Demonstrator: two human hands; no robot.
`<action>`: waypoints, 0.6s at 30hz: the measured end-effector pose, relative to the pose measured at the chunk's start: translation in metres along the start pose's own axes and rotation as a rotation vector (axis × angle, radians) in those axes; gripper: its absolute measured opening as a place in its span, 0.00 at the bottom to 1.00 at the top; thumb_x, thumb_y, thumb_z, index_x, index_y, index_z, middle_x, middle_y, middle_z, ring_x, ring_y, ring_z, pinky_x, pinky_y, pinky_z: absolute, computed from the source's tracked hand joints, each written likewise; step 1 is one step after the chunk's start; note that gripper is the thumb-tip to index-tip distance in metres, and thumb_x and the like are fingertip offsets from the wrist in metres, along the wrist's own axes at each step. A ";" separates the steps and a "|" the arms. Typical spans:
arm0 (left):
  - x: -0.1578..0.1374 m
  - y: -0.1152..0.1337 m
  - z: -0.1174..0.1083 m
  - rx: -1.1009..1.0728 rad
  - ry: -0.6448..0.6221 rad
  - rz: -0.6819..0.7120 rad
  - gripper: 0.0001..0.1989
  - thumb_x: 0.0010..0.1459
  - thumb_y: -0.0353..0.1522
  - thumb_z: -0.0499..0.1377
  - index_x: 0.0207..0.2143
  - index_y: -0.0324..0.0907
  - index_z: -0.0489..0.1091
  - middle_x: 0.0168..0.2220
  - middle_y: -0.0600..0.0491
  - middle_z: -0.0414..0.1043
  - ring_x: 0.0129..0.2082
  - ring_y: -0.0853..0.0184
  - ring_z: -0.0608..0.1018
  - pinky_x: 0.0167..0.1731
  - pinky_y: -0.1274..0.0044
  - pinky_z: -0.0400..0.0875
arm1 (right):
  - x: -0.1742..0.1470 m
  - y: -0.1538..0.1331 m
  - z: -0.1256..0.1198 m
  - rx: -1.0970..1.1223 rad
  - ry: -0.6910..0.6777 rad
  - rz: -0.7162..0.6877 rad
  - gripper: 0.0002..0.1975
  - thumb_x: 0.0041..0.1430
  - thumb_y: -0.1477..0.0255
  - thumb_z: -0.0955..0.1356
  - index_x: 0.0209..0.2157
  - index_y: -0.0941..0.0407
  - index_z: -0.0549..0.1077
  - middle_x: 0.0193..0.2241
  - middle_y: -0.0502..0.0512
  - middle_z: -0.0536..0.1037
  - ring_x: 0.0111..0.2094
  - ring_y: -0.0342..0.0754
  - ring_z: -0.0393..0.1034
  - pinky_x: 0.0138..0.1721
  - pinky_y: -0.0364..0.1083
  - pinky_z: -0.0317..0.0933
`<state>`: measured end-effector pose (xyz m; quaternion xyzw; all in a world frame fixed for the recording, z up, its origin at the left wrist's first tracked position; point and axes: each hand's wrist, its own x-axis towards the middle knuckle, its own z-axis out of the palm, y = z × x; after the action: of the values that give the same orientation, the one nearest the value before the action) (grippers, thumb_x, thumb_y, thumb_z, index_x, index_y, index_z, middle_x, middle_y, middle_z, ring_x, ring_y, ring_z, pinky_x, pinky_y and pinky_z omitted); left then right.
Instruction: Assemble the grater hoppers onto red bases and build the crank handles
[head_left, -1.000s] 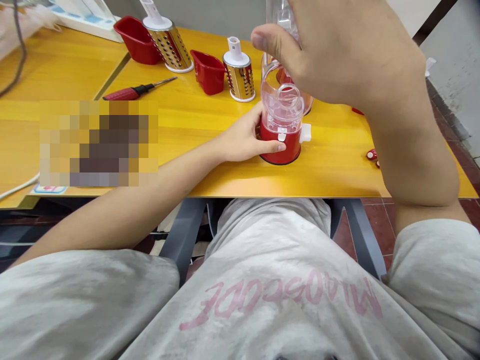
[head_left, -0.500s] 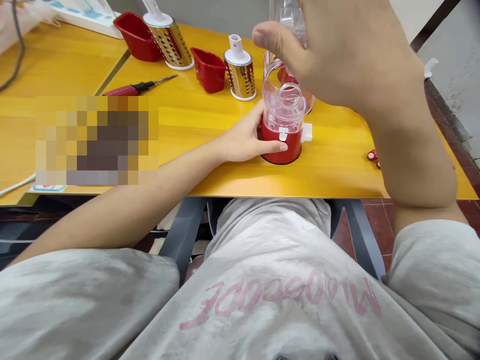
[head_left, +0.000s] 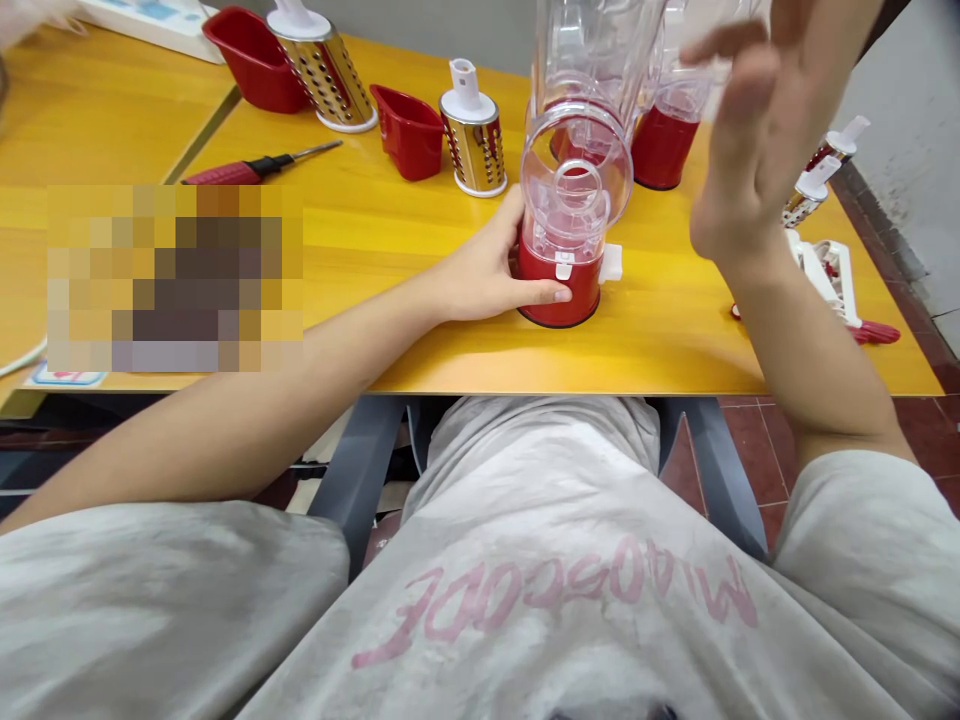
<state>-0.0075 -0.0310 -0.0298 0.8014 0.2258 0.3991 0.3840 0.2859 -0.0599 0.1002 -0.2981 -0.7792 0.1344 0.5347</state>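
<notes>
A rotary drum grater stands upright near the table's front edge, with a red round base [head_left: 551,308] and a clear plastic body [head_left: 577,120]. My left hand [head_left: 491,265] is wrapped around the left side of that base, thumb across its front. To the right of the clear body, my right hand [head_left: 754,150] is raised with fingers apart, holding nothing; part of it is blurred and cut by the top edge. Behind, between the grater and my right hand, sits a second red-based clear grater [head_left: 664,140].
Left of the grater are metal grating drums [head_left: 474,140] with white shafts, red plastic hoppers [head_left: 409,130] and a red-handled screwdriver [head_left: 240,172]. At the right end lie white parts [head_left: 836,275], a red-handled item [head_left: 874,332] and more drums [head_left: 806,195]. A blurred-out patch covers the left tabletop.
My right hand has come off the top of the grater's clear body and swung right, uncovering the second grater and the parts at the right. My left hand stays on the base.
</notes>
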 end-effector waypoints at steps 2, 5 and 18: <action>0.001 0.001 0.001 0.012 0.014 -0.001 0.71 0.52 0.66 0.92 0.85 0.43 0.71 0.86 0.31 0.73 0.90 0.25 0.70 0.95 0.40 0.61 | -0.029 0.044 -0.009 -0.109 0.164 -0.258 0.49 0.76 0.17 0.64 0.67 0.45 0.78 0.64 0.62 0.82 0.60 0.55 0.89 0.50 0.50 0.89; 0.001 0.003 0.002 0.027 0.023 -0.009 0.73 0.51 0.68 0.91 0.86 0.44 0.70 0.84 0.31 0.75 0.90 0.25 0.70 0.94 0.39 0.63 | -0.064 0.097 -0.018 -0.301 -0.255 -0.327 0.51 0.76 0.20 0.68 0.71 0.51 0.77 0.61 0.68 0.86 0.48 0.52 0.86 0.41 0.51 0.82; -0.004 -0.011 -0.001 0.018 0.006 -0.017 0.74 0.51 0.71 0.89 0.85 0.45 0.68 0.88 0.29 0.71 0.90 0.24 0.71 0.93 0.40 0.64 | -0.088 0.092 0.005 -0.762 -0.549 -0.257 0.53 0.92 0.39 0.42 0.59 0.59 0.85 0.48 0.68 0.89 0.47 0.58 0.82 0.43 0.53 0.60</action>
<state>-0.0119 -0.0269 -0.0398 0.8018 0.2372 0.3962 0.3793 0.3333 -0.0402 -0.0166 -0.3276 -0.9157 -0.1537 0.1745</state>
